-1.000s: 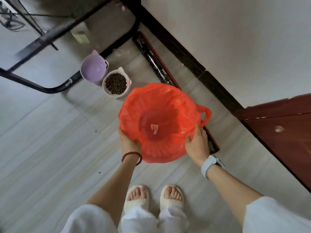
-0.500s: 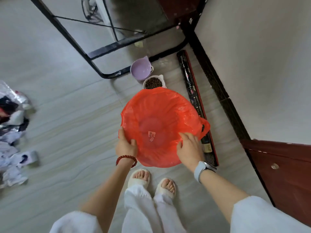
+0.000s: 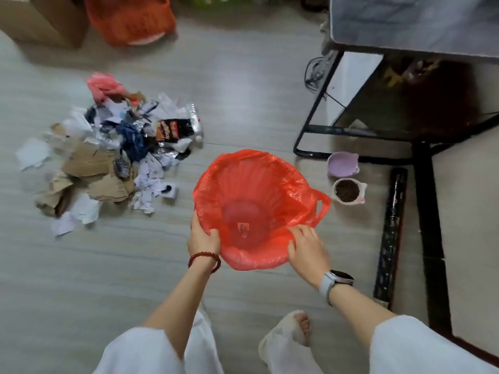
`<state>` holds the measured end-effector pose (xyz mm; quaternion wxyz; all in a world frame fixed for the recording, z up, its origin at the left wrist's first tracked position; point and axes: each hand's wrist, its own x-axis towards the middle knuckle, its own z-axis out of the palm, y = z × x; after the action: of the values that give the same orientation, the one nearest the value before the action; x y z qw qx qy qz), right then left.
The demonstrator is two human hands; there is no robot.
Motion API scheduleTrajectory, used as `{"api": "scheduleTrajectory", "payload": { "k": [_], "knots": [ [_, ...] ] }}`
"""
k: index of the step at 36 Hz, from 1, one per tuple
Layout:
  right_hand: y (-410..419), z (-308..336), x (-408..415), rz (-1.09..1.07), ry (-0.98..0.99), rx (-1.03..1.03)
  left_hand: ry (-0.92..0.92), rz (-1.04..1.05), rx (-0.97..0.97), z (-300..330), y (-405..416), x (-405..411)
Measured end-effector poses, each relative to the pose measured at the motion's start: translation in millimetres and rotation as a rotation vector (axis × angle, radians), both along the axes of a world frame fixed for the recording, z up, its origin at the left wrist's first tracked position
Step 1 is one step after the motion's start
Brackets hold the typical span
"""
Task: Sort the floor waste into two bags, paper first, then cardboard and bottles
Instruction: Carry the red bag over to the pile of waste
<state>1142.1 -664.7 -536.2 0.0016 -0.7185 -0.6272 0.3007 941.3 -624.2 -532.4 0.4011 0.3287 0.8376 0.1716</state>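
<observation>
On the floor at the left, a big waste pile (image 3: 108, 155): torn white paper, brown cardboard bits, a dark snack wrapper (image 3: 172, 130), a clear plastic bottle (image 3: 195, 122) at the far right edge. Nothing picked out of it yet, by the look of things. Behind it, a brown cardboard box (image 3: 40, 20) and an orange basket (image 3: 129, 18) by the far wall.

In the middle, a red bag (image 3: 256, 206) pulled wide over a round bin, with only a small sticker inside. Left hand (image 3: 202, 236) pinching the near left rim, thumb curled over the plastic. Right hand (image 3: 307, 247) on the near right rim, fingers spread and pressing the bag down. Hands well apart, one on each side.

So, just the bag nearly ready. All the sorting left to do: paper first, then cardboard and bottles.

To the right, a purple bowl (image 3: 343, 164) and a white bowl of brown pellets (image 3: 348, 191), just beside the bag and easy to bump. Further right, a long dark roll (image 3: 391, 233) on the floor and a black tabletop frame (image 3: 318, 109).
</observation>
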Motion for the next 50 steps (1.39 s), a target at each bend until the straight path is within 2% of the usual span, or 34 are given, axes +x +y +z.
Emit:
{"api": "scheduleTrajectory", "payload": {
  "k": [5, 12, 16, 20, 28, 33, 40, 50],
  "knots": [
    [32, 4, -100, 0.116, 0.025, 0.032, 0.003, 0.11, -0.016, 6, 16, -111],
    [77, -2, -250, 0.089, 0.033, 0.008, -0.046, 0.238, -0.06, -3, 28, -260],
    [101, -5, -311, 0.1, -0.004, -0.048, -0.058, 0.285, -0.068, -12, 38, -318],
    [130, -8, -350, 0.069, -0.015, -0.022, -0.079, 0.313, -0.084, -20, 59, -351],
    [209, -30, -376, 0.018, -0.125, -0.035, -0.138, 0.198, -0.06, -45, 147, -370],
    [272, -66, -375, -0.06, -0.196, 0.0, -0.213, 0.103, 0.009, -95, 229, -367],
    [323, -123, -355, -0.149, -0.253, 0.023, -0.225, -0.084, 0.062, -151, 320, -321],
    [352, -216, -330, -0.286, -0.214, 0.13, -0.312, -0.253, 0.13, -243, 392, -246]
  ]
}}
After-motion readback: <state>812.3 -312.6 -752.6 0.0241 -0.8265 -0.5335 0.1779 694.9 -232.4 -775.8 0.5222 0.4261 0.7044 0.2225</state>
